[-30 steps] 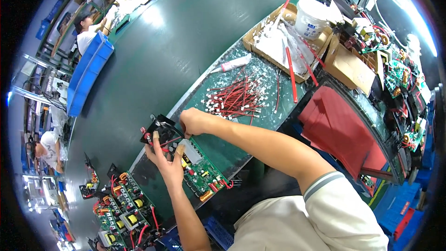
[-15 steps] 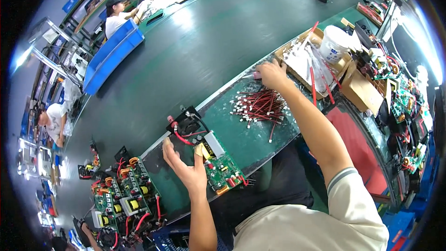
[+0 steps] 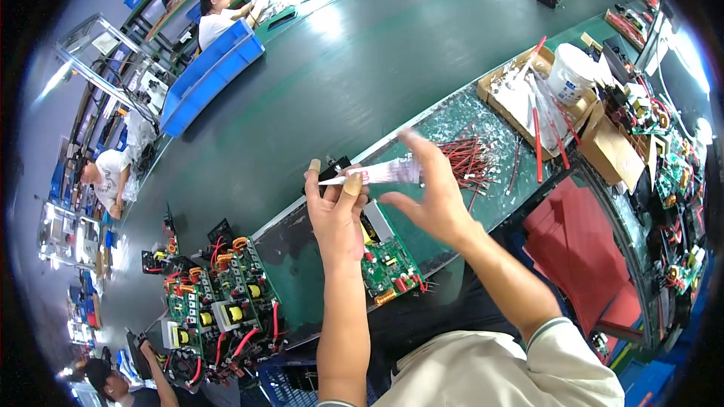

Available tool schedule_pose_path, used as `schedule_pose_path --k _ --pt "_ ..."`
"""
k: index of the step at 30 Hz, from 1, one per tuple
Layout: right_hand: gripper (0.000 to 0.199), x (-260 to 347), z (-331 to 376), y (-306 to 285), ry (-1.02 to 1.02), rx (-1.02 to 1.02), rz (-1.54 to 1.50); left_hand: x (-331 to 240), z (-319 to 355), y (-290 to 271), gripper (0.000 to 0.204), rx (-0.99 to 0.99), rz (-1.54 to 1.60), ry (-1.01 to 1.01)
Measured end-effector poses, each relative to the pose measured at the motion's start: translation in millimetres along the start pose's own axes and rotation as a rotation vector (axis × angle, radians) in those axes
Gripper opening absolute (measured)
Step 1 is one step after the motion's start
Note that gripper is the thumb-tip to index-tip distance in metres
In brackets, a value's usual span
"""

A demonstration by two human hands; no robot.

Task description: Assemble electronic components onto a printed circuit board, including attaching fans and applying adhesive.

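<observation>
Left hand (image 3: 337,220) pinches one white pointed plastic tube (image 3: 392,172); right hand (image 3: 437,197) spreads wide, empty; one brown cardboard tray (image 3: 499,109) holds white bits (image 3: 519,90).

The white tube (image 3: 388,173), which had lain on the worktable (image 3: 298,260) beside the red wires (image 3: 467,162), had been lifted clear. The left hand (image 3: 337,222) had risen from the circuit board (image 3: 392,265) and gripped the tube near its nozzle. The right hand (image 3: 443,203) had returned from the cardboard tray (image 3: 494,98), fingers spread at the tube's tail; contact could not be determined. A co-worker (image 3: 113,386) had come further into view, lower left.
</observation>
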State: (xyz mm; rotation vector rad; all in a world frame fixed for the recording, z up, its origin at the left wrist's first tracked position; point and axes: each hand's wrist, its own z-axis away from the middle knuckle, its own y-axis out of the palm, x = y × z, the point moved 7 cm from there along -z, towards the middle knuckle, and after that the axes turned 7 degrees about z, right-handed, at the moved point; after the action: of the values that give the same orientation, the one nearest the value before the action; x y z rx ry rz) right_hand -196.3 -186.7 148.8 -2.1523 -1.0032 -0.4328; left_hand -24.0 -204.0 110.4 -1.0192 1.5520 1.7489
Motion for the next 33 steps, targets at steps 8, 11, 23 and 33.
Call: schedule_pose_path --k 8,11,23,33 --pt "0.044 -40.9 41.0 79.0 0.941 -0.184 -1.626 10.5 4.0 17.0 0.089 0.022 0.048 0.020" --pt "0.041 -58.3 42.9 71.3 0.960 -0.251 -1.490 2.4 -6.7 5.4 0.088 0.176 -0.109 0.079" --pt "0.024 -88.0 79.7 52.5 0.951 0.067 -0.787 5.9 6.8 -45.1 0.055 0.438 -1.507 0.641" --pt "0.023 -82.9 83.0 60.7 0.757 0.160 -0.663 8.5 0.2 -47.9 0.051 0.399 -1.470 0.554"
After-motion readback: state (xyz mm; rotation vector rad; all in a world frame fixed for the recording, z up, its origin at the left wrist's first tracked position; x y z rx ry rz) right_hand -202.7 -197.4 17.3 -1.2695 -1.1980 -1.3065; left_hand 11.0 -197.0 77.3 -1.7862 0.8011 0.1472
